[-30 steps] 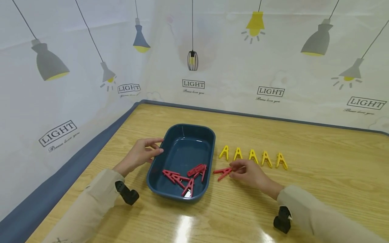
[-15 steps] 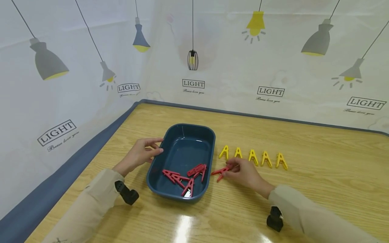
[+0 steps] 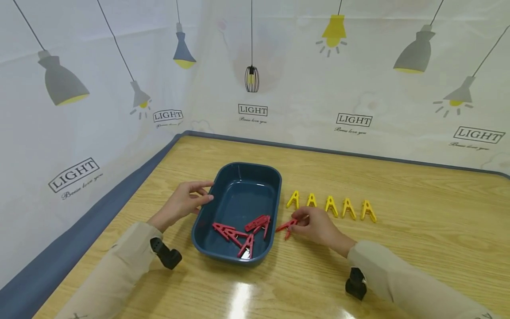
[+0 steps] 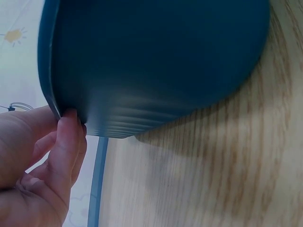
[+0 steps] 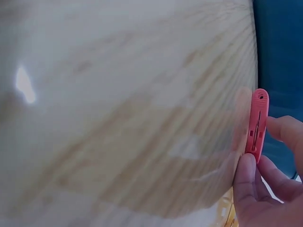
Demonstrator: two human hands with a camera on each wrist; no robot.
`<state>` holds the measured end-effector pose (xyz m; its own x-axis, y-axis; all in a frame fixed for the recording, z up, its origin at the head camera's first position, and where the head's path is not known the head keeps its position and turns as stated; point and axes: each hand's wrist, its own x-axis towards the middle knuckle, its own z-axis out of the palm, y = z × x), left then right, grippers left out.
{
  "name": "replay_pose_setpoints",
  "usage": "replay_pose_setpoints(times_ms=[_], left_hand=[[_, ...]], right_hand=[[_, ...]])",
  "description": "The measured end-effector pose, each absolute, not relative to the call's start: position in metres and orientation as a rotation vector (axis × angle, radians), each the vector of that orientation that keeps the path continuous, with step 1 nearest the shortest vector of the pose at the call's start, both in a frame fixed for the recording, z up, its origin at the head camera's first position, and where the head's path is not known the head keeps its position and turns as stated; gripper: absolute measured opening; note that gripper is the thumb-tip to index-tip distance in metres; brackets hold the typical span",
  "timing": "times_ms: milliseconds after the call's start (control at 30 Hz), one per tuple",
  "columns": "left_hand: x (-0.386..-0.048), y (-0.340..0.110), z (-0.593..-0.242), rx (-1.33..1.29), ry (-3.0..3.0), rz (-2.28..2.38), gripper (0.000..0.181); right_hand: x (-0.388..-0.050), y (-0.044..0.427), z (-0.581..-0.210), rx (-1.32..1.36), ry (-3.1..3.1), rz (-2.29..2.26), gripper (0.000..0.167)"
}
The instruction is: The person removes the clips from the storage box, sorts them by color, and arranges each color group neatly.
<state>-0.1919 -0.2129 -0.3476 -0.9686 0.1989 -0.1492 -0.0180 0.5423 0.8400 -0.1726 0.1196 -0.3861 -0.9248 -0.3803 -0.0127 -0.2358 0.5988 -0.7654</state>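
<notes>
At the left side of a dark blue plastic basin (image 3: 237, 195), my left hand (image 3: 184, 204) pinches the rim; the left wrist view shows its fingertips (image 4: 71, 116) at that edge. Several red clothespins (image 3: 245, 237) lie inside, at the basin's near end. Just right of the basin, my right hand (image 3: 318, 226) pinches another red clothespin (image 3: 287, 225) between thumb and fingers. That clothespin (image 5: 258, 124) appears edge-on against the table in the right wrist view, close to the basin wall. Behind the right hand, several yellow clothespins (image 3: 331, 206) stand in a row.
A light wooden table (image 3: 430, 221) carries everything. White fabric printed with hanging lamps and the word LIGHT (image 3: 303, 79) rises behind and to the left. A black wrist camera (image 3: 356, 283) sits on the right sleeve, with another (image 3: 165, 253) on the left.
My right hand has moved left with the red clothespin, bringing it closer to the basin's right wall. The left hand, the basin and the yellow clothespins have stayed put.
</notes>
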Motion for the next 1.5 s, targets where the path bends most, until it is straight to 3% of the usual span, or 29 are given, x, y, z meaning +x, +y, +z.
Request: replay_pose_setpoints(times_ms=[667, 1500], left_hand=[[-0.1922, -0.2135, -0.3485, 0.169, 2.559, 1.39, 0.046], [-0.1915, -0.2144, -0.3474, 0.182, 2.537, 1.404, 0.046]], right_hand=[[-0.1684, 0.129, -0.3788, -0.609, 2.535, -1.27, 0.032], [-0.1678, 0.1268, -0.3834, -0.446, 2.518, -1.324, 0.029]])
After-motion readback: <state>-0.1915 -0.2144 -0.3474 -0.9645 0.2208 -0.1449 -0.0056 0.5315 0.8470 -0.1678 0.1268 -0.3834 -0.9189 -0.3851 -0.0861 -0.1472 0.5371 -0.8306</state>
